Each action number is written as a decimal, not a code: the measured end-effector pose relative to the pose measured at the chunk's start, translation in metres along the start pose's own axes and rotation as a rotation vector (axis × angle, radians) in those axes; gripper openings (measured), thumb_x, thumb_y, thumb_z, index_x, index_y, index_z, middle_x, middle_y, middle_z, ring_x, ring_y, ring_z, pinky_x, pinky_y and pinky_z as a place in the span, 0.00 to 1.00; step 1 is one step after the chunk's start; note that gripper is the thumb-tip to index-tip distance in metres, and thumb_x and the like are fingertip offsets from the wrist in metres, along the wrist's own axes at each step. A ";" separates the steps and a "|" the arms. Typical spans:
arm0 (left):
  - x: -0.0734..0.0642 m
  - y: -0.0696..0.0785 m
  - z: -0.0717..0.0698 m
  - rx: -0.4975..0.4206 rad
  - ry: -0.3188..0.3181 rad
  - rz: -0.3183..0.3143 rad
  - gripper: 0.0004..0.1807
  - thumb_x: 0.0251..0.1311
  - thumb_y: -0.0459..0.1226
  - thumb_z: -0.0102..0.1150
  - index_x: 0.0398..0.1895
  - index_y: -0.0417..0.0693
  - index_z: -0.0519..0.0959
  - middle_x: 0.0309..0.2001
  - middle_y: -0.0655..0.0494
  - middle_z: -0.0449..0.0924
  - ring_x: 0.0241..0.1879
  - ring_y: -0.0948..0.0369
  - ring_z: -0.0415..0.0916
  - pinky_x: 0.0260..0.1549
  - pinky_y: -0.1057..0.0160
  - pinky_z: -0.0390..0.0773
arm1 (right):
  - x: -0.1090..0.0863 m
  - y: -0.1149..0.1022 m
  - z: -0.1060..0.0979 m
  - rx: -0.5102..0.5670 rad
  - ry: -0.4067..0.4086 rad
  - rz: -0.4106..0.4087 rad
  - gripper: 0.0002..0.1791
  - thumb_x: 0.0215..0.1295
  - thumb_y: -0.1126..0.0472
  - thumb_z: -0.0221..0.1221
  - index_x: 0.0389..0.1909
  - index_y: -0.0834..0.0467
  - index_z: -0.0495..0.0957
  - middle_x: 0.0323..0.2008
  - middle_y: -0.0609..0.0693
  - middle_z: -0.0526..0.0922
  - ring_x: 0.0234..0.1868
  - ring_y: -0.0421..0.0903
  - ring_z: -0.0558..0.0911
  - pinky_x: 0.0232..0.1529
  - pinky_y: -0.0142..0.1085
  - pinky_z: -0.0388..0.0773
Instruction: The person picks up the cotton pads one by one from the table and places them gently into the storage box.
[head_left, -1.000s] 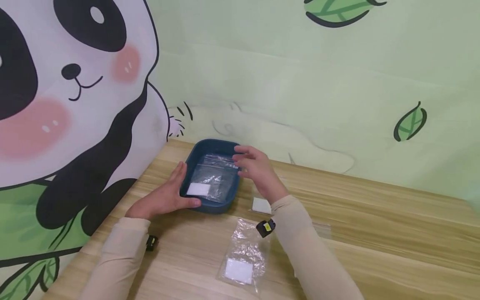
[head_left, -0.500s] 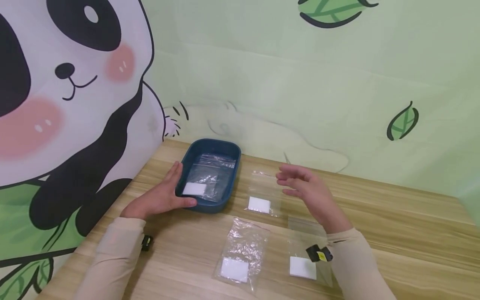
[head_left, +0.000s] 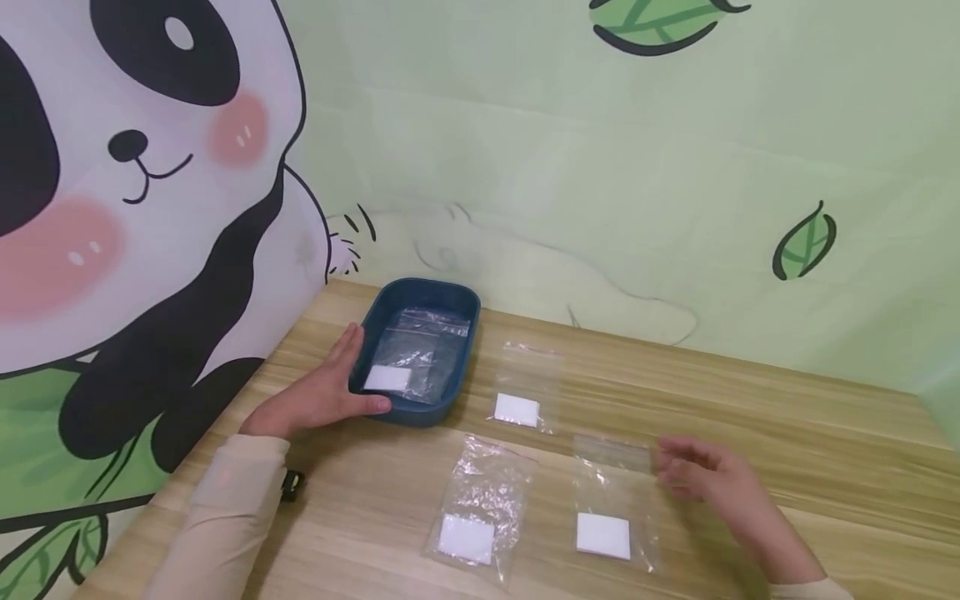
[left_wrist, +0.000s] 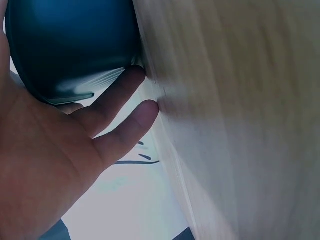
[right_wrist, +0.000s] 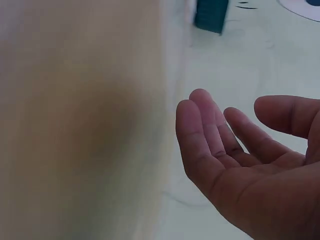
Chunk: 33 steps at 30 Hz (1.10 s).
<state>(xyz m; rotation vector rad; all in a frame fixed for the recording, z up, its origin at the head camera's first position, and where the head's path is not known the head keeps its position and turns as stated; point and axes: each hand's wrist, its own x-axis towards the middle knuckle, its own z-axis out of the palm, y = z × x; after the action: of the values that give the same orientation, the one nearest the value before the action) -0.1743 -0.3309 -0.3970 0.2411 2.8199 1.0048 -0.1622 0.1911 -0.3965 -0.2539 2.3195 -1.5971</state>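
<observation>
A dark blue plastic box (head_left: pixel 424 415) sits near the table's far left corner with clear zip bags (head_left: pixel 423 354) inside, one showing a white card. Along its near left corner rests my left hand (head_left: pixel 318 396), fingers extended beside the left wall and thumb at the front. The left wrist view has those fingers spread, their tips (left_wrist: pixel 148 111) down by the tabletop. My right hand (head_left: pixel 723 483) hovers with nothing in it, fingers loosely bent, just right of a clear zip bag with a white card (head_left: pixel 603 535). Its relaxed fingers (right_wrist: pixel 191 120) also show in the right wrist view.
Two more clear zip bags lie flat on the wooden table (head_left: pixel 360 500): one (head_left: pixel 517 408) right of the box, another crinkled one (head_left: pixel 480 492) nearer the front. A pale green wall (head_left: pixel 562 167) with a painted panda (head_left: pixel 150 208) stands behind and left.
My right hand has left the box's right rim and moved right and toward me, past the bags, uncovering them. The left hand has stayed at the box.
</observation>
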 end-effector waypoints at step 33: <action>0.002 -0.003 0.000 -0.011 0.013 0.033 0.70 0.55 0.59 0.71 0.80 0.38 0.29 0.80 0.41 0.21 0.76 0.37 0.34 0.70 0.37 0.47 | 0.002 0.019 0.019 -0.525 0.022 -0.049 0.20 0.57 0.63 0.71 0.50 0.58 0.79 0.22 0.48 0.70 0.20 0.43 0.70 0.20 0.35 0.67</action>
<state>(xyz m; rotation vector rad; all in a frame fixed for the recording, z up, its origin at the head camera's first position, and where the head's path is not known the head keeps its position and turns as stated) -0.1767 -0.3331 -0.3991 0.2812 2.8304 1.0313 -0.1565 0.1802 -0.4205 -0.4114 2.7296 -0.9812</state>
